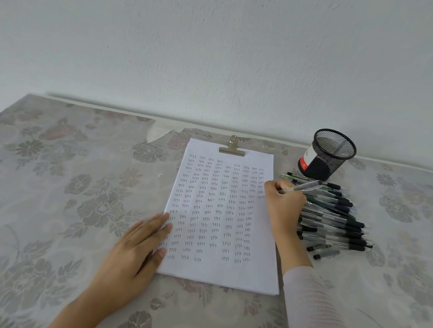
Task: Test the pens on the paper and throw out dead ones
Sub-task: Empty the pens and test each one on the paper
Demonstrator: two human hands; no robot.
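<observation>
Paper [242, 270] lies on the desk [52, 175], a small stack of white sheets held at the far edge by a metal clip [232, 147]. Rows of the handwritten word "test" cover most of the top sheet.

We press our left hand [134, 251] flat, fingers extended, across the paper's left edge; its grip is released and holds nothing.

Our right hand [284, 203] rests on the sheet's right side, near the upper rows of writing. Its grip is clenched around a clear-barrelled pen [301, 188], with the barrel angled up and to the right. The writing tip is hidden behind the fingers, so we cannot tell whether it touches the sheet.

Just beside the paper on the right lies a pile of pens [335, 224], mostly clear barrels with dark grips, lying roughly parallel. Our right hand and wrist overlap the pile's left ends.

At the far end of the pile stands a black mesh pen cup [326, 155] bearing a red and white label. It is upright, and we see no pens inside it.

A patterned floral cloth covers the desk, which meets a plain white wall [220, 46].
</observation>
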